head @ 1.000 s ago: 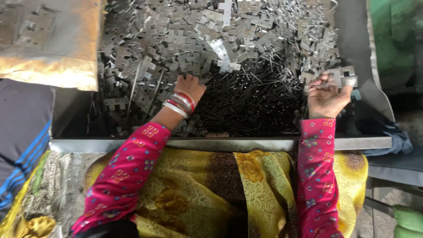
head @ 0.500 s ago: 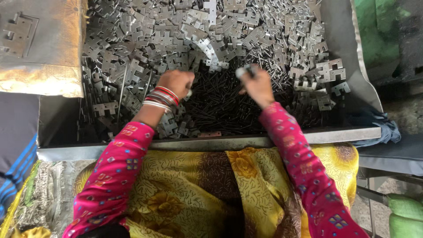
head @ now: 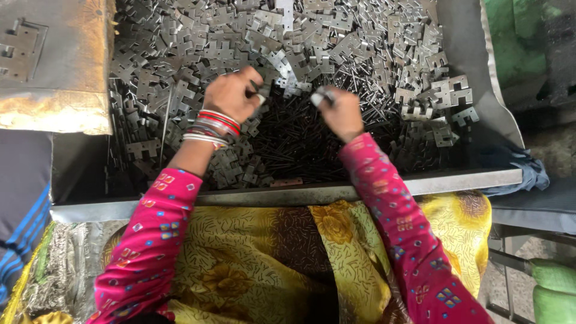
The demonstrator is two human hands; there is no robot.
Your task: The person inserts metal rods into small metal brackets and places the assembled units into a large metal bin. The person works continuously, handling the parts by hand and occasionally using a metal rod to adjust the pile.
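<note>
Currently left hand (head: 233,95) is closed, pinching a small metal plate (head: 262,94) over the pile of notched plates (head: 336,42) at 12 o'clock. Right hand (head: 342,111), just beside at 3 o'clock, pinches another small piece (head: 318,97) above dark pins (head: 294,147); desk rim (head: 300,193) at 6 o'clock.

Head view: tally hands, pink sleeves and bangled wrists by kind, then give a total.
Hands: 2, left hand and right hand
Pink sleeves: 2, left sleeve and right sleeve
Bangled wrists: 1, bangles on the left
Total: 5
Metal plates: too many to count.
</note>
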